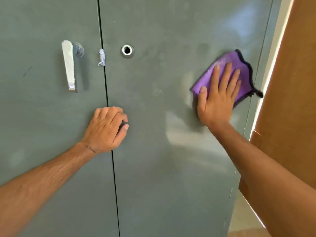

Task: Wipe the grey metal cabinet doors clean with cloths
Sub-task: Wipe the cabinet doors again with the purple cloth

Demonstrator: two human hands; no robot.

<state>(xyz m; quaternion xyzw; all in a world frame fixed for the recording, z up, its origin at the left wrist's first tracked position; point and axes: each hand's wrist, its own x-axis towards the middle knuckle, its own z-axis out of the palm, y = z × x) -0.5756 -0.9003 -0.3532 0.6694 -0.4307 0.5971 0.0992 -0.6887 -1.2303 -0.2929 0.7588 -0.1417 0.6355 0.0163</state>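
Head view: the right hand [218,98] lies flat, fingers straight and spread, pressing a purple cloth [227,65] against the right cabinet door [162,159] near its right edge; the cloth shows above and to both sides of the fingers. The left hand [106,129] is curled into a loose fist, holding nothing, resting against the seam between that door and the left cabinet door [42,117], below the metal handle [69,65].

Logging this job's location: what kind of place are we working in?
Probably an indoor storage or utility room, though little shows. A grey metal cabinet with double doors, a steel lever handle and a lock hole fills the view; a brown wooden panel stands beside it.
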